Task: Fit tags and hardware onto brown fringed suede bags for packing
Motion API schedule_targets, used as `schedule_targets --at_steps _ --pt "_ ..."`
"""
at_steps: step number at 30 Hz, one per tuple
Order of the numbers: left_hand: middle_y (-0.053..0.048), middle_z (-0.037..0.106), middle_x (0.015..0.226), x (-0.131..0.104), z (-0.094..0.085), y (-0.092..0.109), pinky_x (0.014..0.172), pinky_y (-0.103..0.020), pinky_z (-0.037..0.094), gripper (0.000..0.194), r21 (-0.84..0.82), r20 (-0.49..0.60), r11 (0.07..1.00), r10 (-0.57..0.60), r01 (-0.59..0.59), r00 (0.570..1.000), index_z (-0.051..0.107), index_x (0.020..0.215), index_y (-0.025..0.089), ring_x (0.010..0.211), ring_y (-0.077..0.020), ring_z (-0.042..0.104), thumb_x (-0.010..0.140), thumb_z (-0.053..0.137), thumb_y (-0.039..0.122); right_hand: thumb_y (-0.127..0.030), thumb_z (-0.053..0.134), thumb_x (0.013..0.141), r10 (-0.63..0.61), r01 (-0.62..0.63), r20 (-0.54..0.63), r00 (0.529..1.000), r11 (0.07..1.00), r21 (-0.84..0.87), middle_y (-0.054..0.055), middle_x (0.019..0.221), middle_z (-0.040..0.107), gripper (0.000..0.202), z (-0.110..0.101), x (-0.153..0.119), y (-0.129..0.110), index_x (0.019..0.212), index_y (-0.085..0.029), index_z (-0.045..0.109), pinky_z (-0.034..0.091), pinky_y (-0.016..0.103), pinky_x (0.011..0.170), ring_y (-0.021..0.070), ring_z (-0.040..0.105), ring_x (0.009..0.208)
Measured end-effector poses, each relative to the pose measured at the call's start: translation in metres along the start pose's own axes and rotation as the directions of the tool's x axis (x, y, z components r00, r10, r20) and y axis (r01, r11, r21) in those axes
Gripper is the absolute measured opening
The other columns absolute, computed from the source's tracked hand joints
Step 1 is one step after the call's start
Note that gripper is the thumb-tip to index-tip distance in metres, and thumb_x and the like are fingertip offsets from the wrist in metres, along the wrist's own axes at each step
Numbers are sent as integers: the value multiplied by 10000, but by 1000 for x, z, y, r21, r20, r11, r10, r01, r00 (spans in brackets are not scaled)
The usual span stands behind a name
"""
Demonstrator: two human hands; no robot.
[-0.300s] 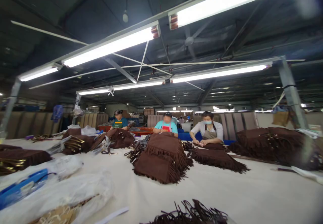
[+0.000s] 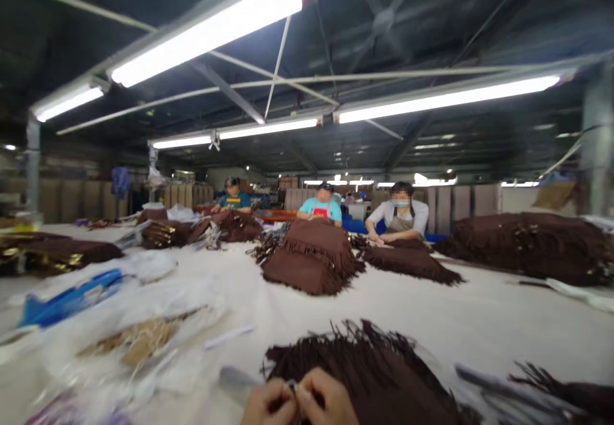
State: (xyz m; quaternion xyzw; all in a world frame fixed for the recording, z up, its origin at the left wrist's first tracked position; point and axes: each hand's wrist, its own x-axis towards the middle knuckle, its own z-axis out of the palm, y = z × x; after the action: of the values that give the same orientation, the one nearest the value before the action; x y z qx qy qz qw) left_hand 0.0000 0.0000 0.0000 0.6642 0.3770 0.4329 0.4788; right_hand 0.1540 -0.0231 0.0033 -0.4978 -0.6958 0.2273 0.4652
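Observation:
At the bottom edge, my left hand point(image 2: 269, 404) and my right hand point(image 2: 327, 401) meet with thumbs and fingertips pinched together. Between them is something small and dark, too blurred to name. Just behind and to the right of the hands lies a dark brown fringed suede-like piece point(image 2: 378, 374), its fringe pointing away from me. I cannot tell whether what I pinch belongs to it. A flat greyish item point(image 2: 237, 379) rests left of my hands.
Clear plastic bags point(image 2: 187, 323) with tan tags point(image 2: 148, 339) and a blue tool-like item point(image 2: 77, 297) lie at left. Stacked brown fringed pieces point(image 2: 307, 262) stand mid-table, with a larger pile point(image 2: 522, 246) at right. Several co-workers sit across the table point(image 2: 489, 323).
The view has tilted down, so things sit higher in the picture. Both my hands and more of the near fringed piece now show at the bottom.

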Motion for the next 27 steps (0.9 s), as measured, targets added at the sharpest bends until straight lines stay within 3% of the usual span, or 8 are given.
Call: schedule_targets --at_steps 1,3,8,16,21,24,27 --pt "7 612 647 -3 1 -2 680 -279 455 164 -2 -1 1000 -19 19 1000 642 619 177 705 -179 568 747 696 264 -348 504 919 36 -36 -8 999 999 26 5 695 591 278 2 -4 1 702 -193 583 442 274 631 165 553 686" --pt "18 563 567 -6 2 -4 642 -260 395 131 -16 -37 1000 11 -11 999 632 570 166 633 -154 509 697 653 193 -377 495 866 103 -104 14 995 991 86 -14 601 526 282 5 -8 1 661 -189 542 379 267 559 158 503 602" --pt "31 523 559 -7 3 -4 595 -234 332 45 -76 -62 997 -15 10 998 606 576 164 587 -124 428 617 627 167 -423 469 836 163 -170 58 985 973 155 -46 534 426 293 3 -9 -5 655 -198 515 315 252 507 138 422 526" --pt "29 512 523 -9 2 1 583 -237 318 33 -314 -51 945 -117 96 992 586 552 162 569 -117 419 551 564 137 -398 454 874 100 -105 56 993 990 93 -43 551 438 301 2 -10 -6 644 -206 479 326 248 517 138 432 546" --pt "46 483 487 -11 1 7 497 -224 240 49 -424 -9 889 -193 171 981 591 587 154 479 -79 357 539 584 145 -428 500 829 195 -215 115 974 958 192 -63 505 424 282 1 -7 -4 667 -198 515 305 233 474 115 397 478" --pt "61 467 471 -9 4 3 451 -214 177 86 -493 27 850 -200 187 980 548 602 162 416 -51 292 544 610 174 -457 585 768 254 -295 163 953 899 322 -75 461 425 285 -2 -5 -5 678 -191 534 260 215 435 95 359 432" --pt "58 491 464 -5 7 -9 421 -205 131 156 -567 68 796 -214 214 974 498 620 183 371 -45 273 551 632 224 -445 686 690 314 -399 247 917 701 591 -70 501 514 307 -6 -6 -3 802 -184 570 251 189 417 73 367 400"
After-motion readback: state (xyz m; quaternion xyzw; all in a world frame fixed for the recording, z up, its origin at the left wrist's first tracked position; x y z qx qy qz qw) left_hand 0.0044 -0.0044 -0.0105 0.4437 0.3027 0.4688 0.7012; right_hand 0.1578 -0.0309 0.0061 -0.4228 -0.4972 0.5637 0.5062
